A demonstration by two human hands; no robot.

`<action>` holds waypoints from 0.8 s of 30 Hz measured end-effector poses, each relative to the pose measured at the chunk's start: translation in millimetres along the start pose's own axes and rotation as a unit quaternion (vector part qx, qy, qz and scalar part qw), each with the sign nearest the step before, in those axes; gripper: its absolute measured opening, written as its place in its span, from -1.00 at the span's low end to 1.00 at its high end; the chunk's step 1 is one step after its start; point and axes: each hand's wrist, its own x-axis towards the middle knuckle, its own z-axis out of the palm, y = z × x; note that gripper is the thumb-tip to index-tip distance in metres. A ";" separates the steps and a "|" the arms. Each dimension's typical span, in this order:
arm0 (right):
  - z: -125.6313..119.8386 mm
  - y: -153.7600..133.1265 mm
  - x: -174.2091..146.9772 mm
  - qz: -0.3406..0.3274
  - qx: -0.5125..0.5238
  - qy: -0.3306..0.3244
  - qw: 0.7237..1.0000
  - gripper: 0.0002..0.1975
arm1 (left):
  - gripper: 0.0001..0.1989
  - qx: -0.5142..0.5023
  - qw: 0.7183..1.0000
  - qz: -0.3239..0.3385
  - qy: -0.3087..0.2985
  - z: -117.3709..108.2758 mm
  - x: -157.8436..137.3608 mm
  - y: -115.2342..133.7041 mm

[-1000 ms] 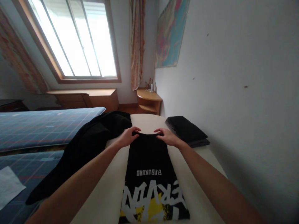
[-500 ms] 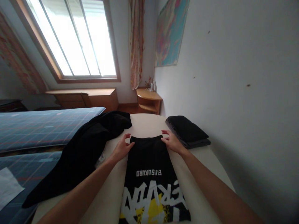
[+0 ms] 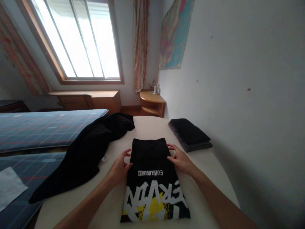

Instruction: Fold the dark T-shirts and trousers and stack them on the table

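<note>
A black T-shirt [image 3: 149,160], folded into a long rectangle, lies flat on the cream round-ended table [image 3: 107,203]. White block letters and a white and yellow print show on it, upside down from where I look. My left hand [image 3: 120,168] rests at its left edge, fingers spread, thumb touching the cloth. At the opposite edge is my right hand [image 3: 179,159], also open, with its thumb on the fabric and the fingers beside it. Neither hand grips the shirt.
A loose black garment [image 3: 88,149] drapes across the table's left side. Folded dark clothes [image 3: 190,133] are stacked at the back right, near the wall [image 3: 238,127]. Blue plaid mattresses [image 3: 47,127] lie to the left, with a white sheet [image 3: 9,187] on one.
Both hands have slid from the shirt's far corners toward me along its sides. Their fingers stay apart. The shirt's near edge now shows fully as the view shifts slightly.
</note>
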 end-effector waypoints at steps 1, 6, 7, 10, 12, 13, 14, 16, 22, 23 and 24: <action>1.8 1.0 -1.4 -0.006 -0.018 0.012 1.000 -0.38 | -0.41 0.014 1.000 0.003 0.012 0.0 -1.6 -0.8; 13.7 -15.6 -15.3 -0.105 -0.205 0.104 0.968 -0.58 | -0.60 0.158 0.977 0.110 0.090 0.8 -9.2 4.7; 17.5 -23.6 -19.8 -0.132 -0.231 0.098 0.959 -0.59 | -0.61 0.186 0.965 0.151 0.104 2.4 -11.4 7.8; 32.4 -46.3 -32.6 -0.190 -0.256 -0.001 0.948 -0.51 | -0.53 0.249 0.933 0.255 0.053 11.8 -17.9 15.0; 42.3 -52.8 -36.8 -0.184 -0.260 -0.079 0.945 -0.41 | -0.45 0.285 0.922 0.262 -0.017 19.7 -20.3 14.2; 46.0 -52.4 -37.2 -0.167 -0.264 -0.103 0.944 -0.37 | -0.43 0.301 0.919 0.249 -0.043 23.1 -20.4 11.8; 48.6 -49.9 -36.6 -0.145 -0.271 -0.115 0.945 -0.35 | -0.42 0.315 0.919 0.229 -0.058 25.7 -19.8 8.3; 49.6 -41.2 -33.3 -0.091 -0.287 -0.101 0.948 -0.34 | -0.41 0.335 0.923 0.181 -0.058 28.0 -16.6 -0.3; 37.5 -25.7 -23.5 -0.015 -0.331 0.006 0.944 -0.40 | -0.40 0.352 0.927 0.131 0.020 20.7 -0.8 -12.9; 37.0 -27.1 -22.0 -0.034 -0.333 0.013 0.942 -0.42 | -0.40 0.349 0.926 0.144 0.025 19.9 2.2 -11.4; 37.6 -29.5 -20.1 -0.058 -0.332 0.012 0.941 -0.44 | -0.41 0.347 0.924 0.159 0.026 19.9 5.4 -9.0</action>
